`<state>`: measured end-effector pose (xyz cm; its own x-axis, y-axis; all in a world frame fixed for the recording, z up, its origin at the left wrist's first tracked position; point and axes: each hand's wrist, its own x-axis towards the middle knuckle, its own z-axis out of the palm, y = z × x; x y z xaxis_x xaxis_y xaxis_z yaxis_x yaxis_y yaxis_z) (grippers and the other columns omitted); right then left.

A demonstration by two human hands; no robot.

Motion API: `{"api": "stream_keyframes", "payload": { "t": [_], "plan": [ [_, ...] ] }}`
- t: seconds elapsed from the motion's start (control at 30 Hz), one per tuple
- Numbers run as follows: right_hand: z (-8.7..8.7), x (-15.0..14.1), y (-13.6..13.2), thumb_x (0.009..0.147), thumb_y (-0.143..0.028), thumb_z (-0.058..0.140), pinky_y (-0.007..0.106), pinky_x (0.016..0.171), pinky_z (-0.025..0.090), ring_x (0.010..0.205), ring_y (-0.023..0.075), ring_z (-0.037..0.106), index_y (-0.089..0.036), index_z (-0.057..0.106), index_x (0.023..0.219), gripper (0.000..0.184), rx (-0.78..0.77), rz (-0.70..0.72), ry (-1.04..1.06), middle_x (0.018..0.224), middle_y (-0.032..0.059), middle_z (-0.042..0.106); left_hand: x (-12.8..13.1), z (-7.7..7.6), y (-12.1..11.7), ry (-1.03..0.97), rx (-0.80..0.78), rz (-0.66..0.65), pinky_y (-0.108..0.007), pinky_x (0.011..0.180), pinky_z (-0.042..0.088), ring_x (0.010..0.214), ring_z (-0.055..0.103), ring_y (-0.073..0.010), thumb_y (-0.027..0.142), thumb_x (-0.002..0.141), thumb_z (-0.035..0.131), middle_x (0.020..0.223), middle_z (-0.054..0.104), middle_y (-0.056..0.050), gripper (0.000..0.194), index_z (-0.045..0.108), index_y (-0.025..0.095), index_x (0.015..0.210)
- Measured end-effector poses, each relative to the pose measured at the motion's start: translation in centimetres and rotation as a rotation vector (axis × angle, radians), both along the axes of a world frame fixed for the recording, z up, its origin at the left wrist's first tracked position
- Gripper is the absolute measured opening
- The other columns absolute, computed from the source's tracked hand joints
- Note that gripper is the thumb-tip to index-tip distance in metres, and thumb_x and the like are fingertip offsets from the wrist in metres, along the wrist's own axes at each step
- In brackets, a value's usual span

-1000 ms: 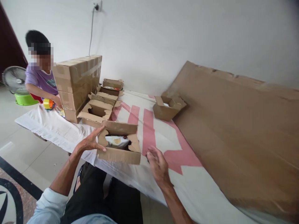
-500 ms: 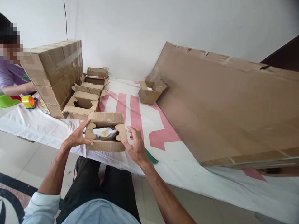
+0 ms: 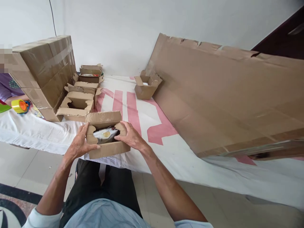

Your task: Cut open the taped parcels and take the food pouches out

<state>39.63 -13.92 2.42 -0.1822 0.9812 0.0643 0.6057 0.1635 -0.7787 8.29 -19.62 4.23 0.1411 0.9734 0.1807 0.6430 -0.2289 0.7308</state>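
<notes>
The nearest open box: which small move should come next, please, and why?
Probably the right grip should fold the end flap beside it further inward, because the white packet lies inside the box, its long flaps stand open, and the left grip holds the opposite end.

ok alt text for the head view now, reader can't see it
A person's left hand and right hand hold an open cardboard box with a white packet inside, at a cloth-covered table. Stacked taped boxes and more open boxes stand at left, a big cardboard piece at right.
</notes>
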Motion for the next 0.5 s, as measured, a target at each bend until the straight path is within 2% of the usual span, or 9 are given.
{"api": "stream_keyframes", "payload": {
  "t": [0.07, 0.13, 0.2, 0.3, 0.4, 0.5],
  "plan": [
    [1.7, -0.7, -0.3, 0.076, -0.039, 0.091, 0.048, 0.116, 0.056, 0.141, 0.0365, 0.067, -0.027, 0.055, 0.159, 0.091, -0.038, 0.002, -0.133, 0.157, 0.0128, 0.064, 0.6, -0.2, -0.3, -0.002, -0.016, 0.070, -0.058, 0.132, 0.047, 0.161, 0.050, -0.0431, 0.061, 0.078, 0.096, 0.170, 0.049, -0.019, 0.120, 0.039, 0.024, 0.177],
    [2.9, -1.4, -0.6, 0.080, -0.034, 0.085, 0.047, 0.108, 0.058, 0.130, 0.0365, 0.073, -0.028, 0.059, 0.154, 0.079, -0.041, -0.005, -0.249, 0.152, 0.0127, 0.067, 1.0, -0.4, -0.3, 0.002, -0.035, 0.137, -0.058, 0.131, 0.048, 0.158, 0.054, -0.0419, 0.057, 0.080, 0.093, 0.166, 0.053, -0.019, 0.112, 0.042, 0.022, 0.173],
    [3.3, -1.7, -0.6, 0.085, -0.030, 0.078, 0.046, 0.103, 0.058, 0.123, 0.0358, 0.075, -0.028, 0.065, 0.147, 0.064, -0.005, -0.024, -0.300, 0.147, 0.0127, 0.071, 1.4, -0.5, -0.1, 0.015, -0.033, 0.193, -0.058, 0.129, 0.049, 0.154, 0.057, -0.0409, 0.051, 0.079, 0.092, 0.162, 0.056, -0.018, 0.105, 0.045, 0.021, 0.169],
    [2.5, -1.1, -0.6, 0.092, -0.029, 0.069, 0.044, 0.103, 0.059, 0.120, 0.0329, 0.077, -0.026, 0.068, 0.140, 0.048, 0.053, -0.053, -0.203, 0.139, 0.0125, 0.078, 2.0, -0.4, 0.2, 0.048, -0.020, 0.256, -0.057, 0.124, 0.053, 0.147, 0.062, -0.0391, 0.037, 0.075, 0.092, 0.156, 0.060, -0.016, 0.098, 0.048, 0.024, 0.162],
    [1.1, 0.1, -0.7, 0.099, -0.032, 0.061, 0.043, 0.098, 0.061, 0.111, 0.0293, 0.079, -0.025, 0.069, 0.137, 0.039, 0.076, -0.049, -0.040, 0.132, 0.0108, 0.082, 2.9, 0.2, 0.4, 0.105, -0.020, 0.263, -0.054, 0.120, 0.055, 0.143, 0.064, -0.0375, 0.027, 0.076, 0.086, 0.152, 0.062, -0.015, 0.090, 0.049, 0.023, 0.158],
    [0.3, 0.7, -1.1, 0.098, -0.039, 0.068, 0.047, 0.104, 0.061, 0.121, 0.0323, 0.077, -0.025, 0.066, 0.147, 0.051, 0.148, -0.041, -0.044, 0.144, 0.0127, 0.079, 4.0, 1.0, 0.5, 0.186, -0.049, 0.278, -0.055, 0.116, 0.056, 0.140, 0.066, -0.0394, 0.027, 0.078, 0.085, 0.150, 0.063, -0.017, 0.088, 0.047, 0.022, 0.157]
  ]
}}
